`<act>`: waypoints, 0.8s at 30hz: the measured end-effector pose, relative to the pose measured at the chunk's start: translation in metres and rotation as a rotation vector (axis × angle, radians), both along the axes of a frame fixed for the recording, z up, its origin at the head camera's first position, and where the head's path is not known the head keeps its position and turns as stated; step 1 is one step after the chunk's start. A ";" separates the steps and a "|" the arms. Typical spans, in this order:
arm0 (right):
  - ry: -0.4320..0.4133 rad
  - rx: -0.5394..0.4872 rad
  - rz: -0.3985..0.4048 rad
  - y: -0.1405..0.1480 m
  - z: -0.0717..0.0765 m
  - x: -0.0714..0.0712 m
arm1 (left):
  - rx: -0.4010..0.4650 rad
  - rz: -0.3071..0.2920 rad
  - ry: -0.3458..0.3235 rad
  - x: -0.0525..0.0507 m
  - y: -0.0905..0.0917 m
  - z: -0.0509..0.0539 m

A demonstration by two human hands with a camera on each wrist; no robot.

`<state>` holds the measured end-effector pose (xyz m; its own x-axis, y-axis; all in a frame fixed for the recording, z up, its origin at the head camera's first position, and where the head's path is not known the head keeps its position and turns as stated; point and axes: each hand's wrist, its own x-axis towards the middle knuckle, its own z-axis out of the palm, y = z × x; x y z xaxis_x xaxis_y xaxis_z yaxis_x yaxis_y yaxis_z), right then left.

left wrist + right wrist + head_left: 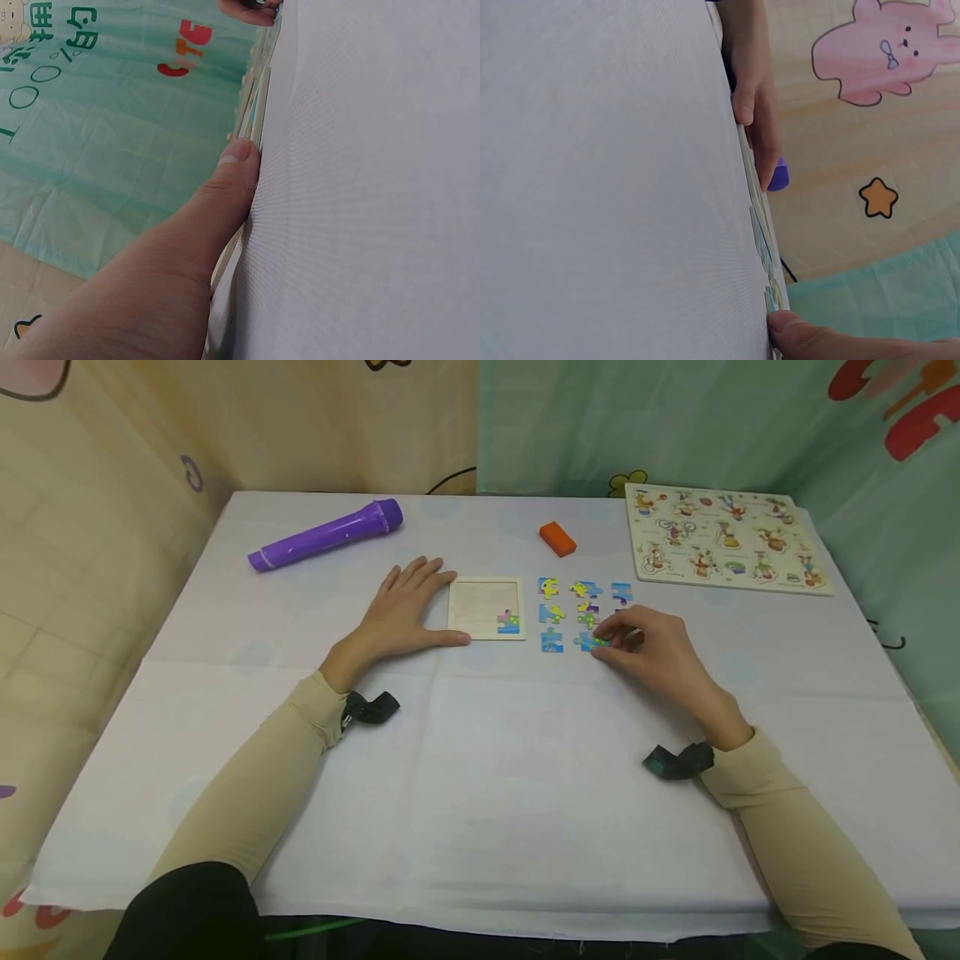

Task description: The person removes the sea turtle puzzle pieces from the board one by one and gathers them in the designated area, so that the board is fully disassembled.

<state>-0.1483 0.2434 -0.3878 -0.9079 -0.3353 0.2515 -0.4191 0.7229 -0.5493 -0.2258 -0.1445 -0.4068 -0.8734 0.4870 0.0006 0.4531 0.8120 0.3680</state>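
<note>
A square wooden puzzle tray (486,633) lies mid-table, with joined jigsaw pieces (509,623) in its lower right corner. My left hand (401,614) spreads over the tray's left side, thumb along the lower edge and index finger by the upper left corner. The left wrist view shows that thumb (232,176) touching the tray's rim. Right of the tray, several loose jigsaw pieces (552,641) lie in rows. My right hand (660,647) pinches a blue-green jigsaw piece (601,642) at the lower right of these rows; the fingers partly hide it.
A purple toy microphone (326,537) lies at the back left. Behind the loose pieces sits an orange block (558,539). A large wooden board with printed figures (727,539) occupies the back right. Curtains (555,427) hang behind the white-covered table (480,793).
</note>
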 end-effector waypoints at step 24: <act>0.007 -0.035 0.036 -0.030 0.011 -0.014 | 0.004 -0.002 0.001 0.001 -0.001 0.000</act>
<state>-0.1625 0.2131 -0.3763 -0.8936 -0.3588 0.2696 -0.4484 0.6879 -0.5707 -0.2245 -0.1451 -0.4064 -0.8726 0.4884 0.0032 0.4546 0.8097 0.3710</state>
